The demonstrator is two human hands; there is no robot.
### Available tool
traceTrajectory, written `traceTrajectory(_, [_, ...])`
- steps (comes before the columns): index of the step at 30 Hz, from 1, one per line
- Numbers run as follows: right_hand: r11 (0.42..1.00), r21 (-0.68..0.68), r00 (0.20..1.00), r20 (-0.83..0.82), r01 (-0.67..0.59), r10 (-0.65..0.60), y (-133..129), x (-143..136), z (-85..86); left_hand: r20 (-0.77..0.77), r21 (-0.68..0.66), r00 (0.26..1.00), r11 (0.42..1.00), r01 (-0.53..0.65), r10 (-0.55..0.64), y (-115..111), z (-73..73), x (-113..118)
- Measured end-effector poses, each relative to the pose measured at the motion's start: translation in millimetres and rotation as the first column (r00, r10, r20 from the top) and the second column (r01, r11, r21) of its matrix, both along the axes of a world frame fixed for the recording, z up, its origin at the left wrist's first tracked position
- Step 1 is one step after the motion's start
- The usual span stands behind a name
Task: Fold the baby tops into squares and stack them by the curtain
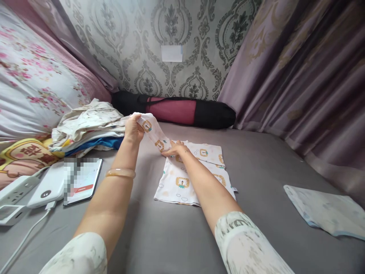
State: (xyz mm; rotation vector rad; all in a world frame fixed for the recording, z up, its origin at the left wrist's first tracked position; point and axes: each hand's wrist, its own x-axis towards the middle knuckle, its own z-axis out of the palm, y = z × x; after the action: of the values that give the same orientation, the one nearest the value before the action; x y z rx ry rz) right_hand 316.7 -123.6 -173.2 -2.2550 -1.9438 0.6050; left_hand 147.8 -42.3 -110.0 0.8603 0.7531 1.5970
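There, the left hand [134,128] pinched up the apparent sleeve [155,131] of a lion-print top [182,186] on the grey sheet [159,236], the right hand [177,147] gripping lower down; folding, seemingly, and the next move called for laying that strip flat

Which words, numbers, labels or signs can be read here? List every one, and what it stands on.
"57", on the phone; the rest is pixelated or too small.
"LL", on the power bank, in its round display; possibly inverted digits.
Yellow cushion: characters too unclear to read.
Lion-print top: its side tag is too small to read.
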Motion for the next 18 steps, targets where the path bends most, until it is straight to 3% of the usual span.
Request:
traceTrajectory(3, [1.000,-0.001,0.990,-0.135,-0.031,0.031,-10.4,11.3,-0.3,0.044,-0.006,0.997,0.998,-0.057,0.057,-5.3,4.3,14.4])
traceTrajectory(4, [0.998,0.055,0.975,-0.216,-0.034,0.045,-15.5,17.1,-0.3,0.047,-0.014,0.996,0.997,-0.079,0.080,-8.0,6.0,20.5])
traceTrajectory(7, [0.971,0.189,0.855,-0.519,0.146,-0.028,-34.3,38.2,-0.9,-0.025,-0.035,0.992,0.992,-0.124,0.124,-20.4,8.5,42.3])
traceTrajectory(8, [0.952,0.176,0.772,-0.629,0.250,-0.087,-41.4,45.7,-1.3,-0.072,-0.036,0.988,0.990,-0.137,0.134,-25.9,7.6,50.5])
traceTrajectory(10, [0.906,0.057,0.528,-0.827,0.420,-0.192,-56.5,60.4,-2.4,-0.179,-0.025,0.972,0.987,-0.159,0.152,-38.6,2.4,67.9])
traceTrajectory(12, [0.873,-0.090,0.242,-0.942,0.479,-0.230,-71.4,73.3,-3.8,-0.281,0.013,0.947,0.987,-0.160,0.158,-53.3,-7.3,85.7])
traceTrajectory(14, [0.854,-0.188,0.029,-0.973,0.485,-0.230,-84.4,83.0,-5.4,-0.372,0.063,0.916,0.989,-0.133,0.148,-69.5,-20.1,102.7])
traceTrajectory(16, [0.839,-0.245,-0.083,-0.969,0.486,-0.234,-93.7,88.9,-7.3,-0.469,0.094,0.873,0.990,-0.103,0.135,-86.4,-33.9,118.3])
traceTrajectory(18, [0.829,-0.278,-0.134,-0.961,0.485,-0.244,-98.9,91.6,-9.2,-0.555,0.105,0.825,0.993,-0.055,0.104,-102.4,-47.6,131.9])
